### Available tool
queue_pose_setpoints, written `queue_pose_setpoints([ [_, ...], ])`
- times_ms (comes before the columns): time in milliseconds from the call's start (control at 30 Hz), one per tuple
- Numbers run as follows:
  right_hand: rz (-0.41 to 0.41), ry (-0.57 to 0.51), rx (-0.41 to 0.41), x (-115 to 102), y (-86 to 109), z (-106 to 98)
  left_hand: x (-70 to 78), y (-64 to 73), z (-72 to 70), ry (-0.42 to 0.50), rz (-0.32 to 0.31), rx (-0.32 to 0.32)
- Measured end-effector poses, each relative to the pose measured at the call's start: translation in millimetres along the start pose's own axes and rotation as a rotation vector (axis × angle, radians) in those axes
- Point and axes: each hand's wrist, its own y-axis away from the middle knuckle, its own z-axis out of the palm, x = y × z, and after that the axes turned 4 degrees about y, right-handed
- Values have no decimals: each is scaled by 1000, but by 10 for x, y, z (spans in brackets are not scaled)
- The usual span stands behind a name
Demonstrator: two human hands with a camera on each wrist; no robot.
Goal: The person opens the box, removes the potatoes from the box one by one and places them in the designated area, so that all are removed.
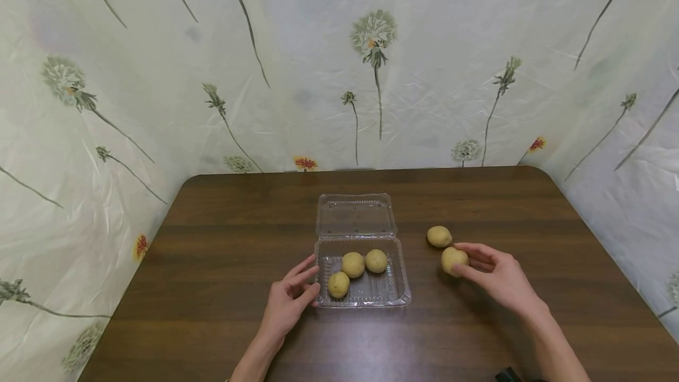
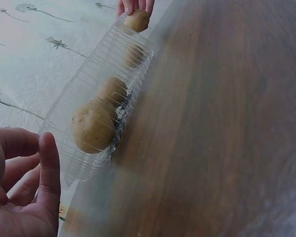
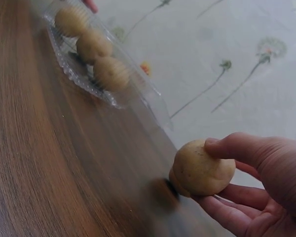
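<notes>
A clear plastic clamshell container (image 1: 404,276) lies on the table with its lid (image 1: 356,217) folded back. Inside it are three potatoes: one at the front left (image 1: 338,285), one in the middle (image 1: 352,264) and one at the right (image 1: 376,261). My left hand (image 1: 285,302) pinches the container's left rim between thumb and fingers. To the right of the container, my right hand (image 1: 501,279) grips another potato (image 3: 202,168) by its sides, close over the table. Just behind that potato lies a loose potato (image 1: 439,236), partly hidden in the right wrist view.
The brown wooden table (image 1: 239,217) has rounded far corners. A plastic sheet printed with dandelions (image 1: 313,75) hangs behind it and along both sides. A small black object (image 1: 507,375) shows at the bottom edge beside my right forearm.
</notes>
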Motion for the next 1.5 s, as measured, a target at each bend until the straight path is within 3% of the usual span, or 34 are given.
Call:
queue_pose_setpoints([
  [700,1,16,16,115,-27,-53,19,-5,0,1,-5,-6],
  [1500,72,43,0,236,-65,-130,4,12,-6,4,0,-10],
])
